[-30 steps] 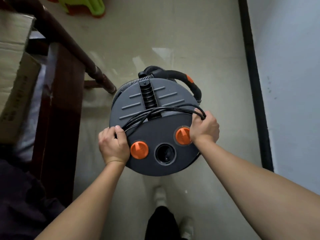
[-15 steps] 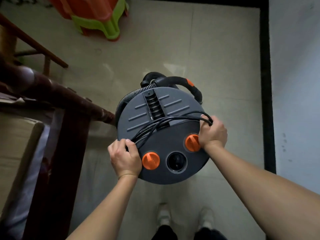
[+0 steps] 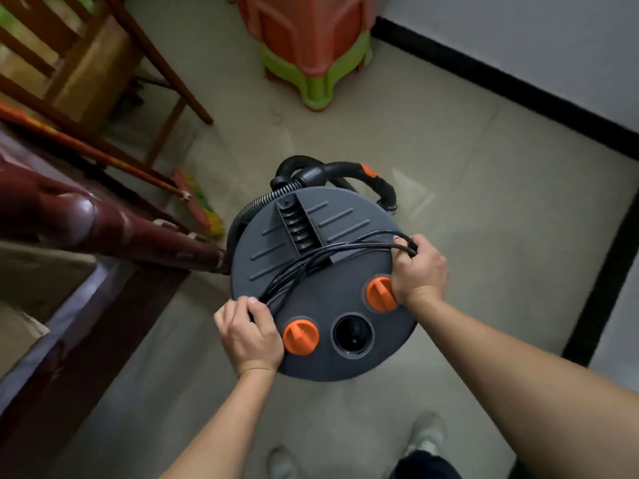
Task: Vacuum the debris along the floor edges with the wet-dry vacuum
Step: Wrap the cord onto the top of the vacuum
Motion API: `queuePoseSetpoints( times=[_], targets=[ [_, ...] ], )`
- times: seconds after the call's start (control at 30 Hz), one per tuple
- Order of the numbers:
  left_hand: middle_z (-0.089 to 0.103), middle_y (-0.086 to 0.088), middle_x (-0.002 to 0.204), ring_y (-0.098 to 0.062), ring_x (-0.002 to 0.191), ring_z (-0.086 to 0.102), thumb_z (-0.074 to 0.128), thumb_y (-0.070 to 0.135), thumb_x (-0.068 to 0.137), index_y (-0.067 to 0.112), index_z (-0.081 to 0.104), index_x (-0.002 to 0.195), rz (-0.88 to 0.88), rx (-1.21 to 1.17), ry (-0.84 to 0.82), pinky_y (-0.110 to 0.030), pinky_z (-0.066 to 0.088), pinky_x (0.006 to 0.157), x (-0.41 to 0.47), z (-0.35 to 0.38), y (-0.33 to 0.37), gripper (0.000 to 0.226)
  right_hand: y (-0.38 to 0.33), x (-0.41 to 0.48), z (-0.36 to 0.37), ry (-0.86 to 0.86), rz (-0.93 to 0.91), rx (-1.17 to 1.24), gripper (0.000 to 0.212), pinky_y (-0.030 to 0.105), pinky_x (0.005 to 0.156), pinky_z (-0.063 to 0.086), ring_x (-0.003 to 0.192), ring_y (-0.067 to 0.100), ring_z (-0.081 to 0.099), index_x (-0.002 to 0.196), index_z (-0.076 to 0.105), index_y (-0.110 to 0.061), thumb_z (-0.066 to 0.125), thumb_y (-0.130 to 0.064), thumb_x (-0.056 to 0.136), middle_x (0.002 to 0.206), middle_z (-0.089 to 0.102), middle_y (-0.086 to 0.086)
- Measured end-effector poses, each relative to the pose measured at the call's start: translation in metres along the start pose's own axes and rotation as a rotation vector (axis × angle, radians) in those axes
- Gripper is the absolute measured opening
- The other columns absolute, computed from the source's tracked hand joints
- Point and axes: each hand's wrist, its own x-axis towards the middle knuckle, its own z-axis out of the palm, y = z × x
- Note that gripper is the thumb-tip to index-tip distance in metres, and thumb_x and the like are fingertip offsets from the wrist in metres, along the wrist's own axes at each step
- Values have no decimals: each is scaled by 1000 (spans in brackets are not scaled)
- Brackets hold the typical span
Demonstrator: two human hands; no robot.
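Note:
The wet-dry vacuum [image 3: 345, 233] is a round dark grey drum seen from above, with two orange knobs, a round port and a ribbed black hose [image 3: 256, 205] curled at its far side. A black power cord [image 3: 332, 254] lies in loops across the lid. My left hand [image 3: 249, 335] grips the drum's near-left rim over the cord. My right hand [image 3: 420, 269] grips the right rim, with cord loops under its fingers. The drum sits above the beige floor between my arms.
A dark red wooden bed frame [image 3: 103, 229] runs along the left, its post touching the drum's side. Stacked orange and green plastic stools [image 3: 311, 46] stand ahead. A wooden chair [image 3: 86, 63] and a broom [image 3: 200, 205] are at far left. White walls with a black baseboard [image 3: 518, 95] enclose the corner ahead-right.
I have walked forward carrying the vacuum toward the corner. The stools and the far baseboard have come much closer; both hands keep the same grip.

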Motion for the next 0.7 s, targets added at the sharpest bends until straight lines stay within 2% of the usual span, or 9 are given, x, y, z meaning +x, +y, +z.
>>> queuePoseSetpoints(
  times=[0.17,0.3,0.47,0.53,0.63,0.7],
  targets=[
    [56,-25,70,-42,78,52,30,25,88,-5,58,67,-101,-24,83,-42,35,78,26,14,21,46,-41,51,10,-77,-125,-78,44,35,68,31,80,36,50,85,60,-18,33,-52,82,93,68,20],
    [55,-22,69,-40,77,51,32,25,88,-4,59,67,-144,-23,160,-40,34,75,64,20,27,45,-83,84,32,-110,-175,-111,55,34,69,30,93,42,57,101,67,-14,32,-53,82,101,68,22],
    [56,-21,70,-39,79,51,34,26,89,-3,61,68,-206,-12,256,-45,40,75,126,32,36,45,-146,136,63,-164,-250,-104,36,36,74,34,101,42,57,109,69,-16,47,-41,97,107,68,22],
    [56,-22,70,-39,79,51,35,25,88,-3,61,67,-229,-3,290,-45,41,75,146,37,43,44,-172,154,72,-189,-282,-131,40,39,79,39,103,43,56,111,69,-15,46,-44,95,110,67,22],
    [56,-22,69,-40,77,51,35,25,89,-3,60,66,-262,10,314,-45,38,74,174,44,52,44,-206,173,84,-201,-324,-145,59,41,83,42,105,43,56,112,69,-14,35,-52,81,111,67,23],
    [56,-22,69,-40,76,51,34,26,89,-3,59,65,-275,15,325,-46,40,74,191,46,55,45,-223,185,92,-216,-342,-155,59,41,82,42,104,44,56,111,68,-13,35,-51,80,110,67,23]
  ],
)
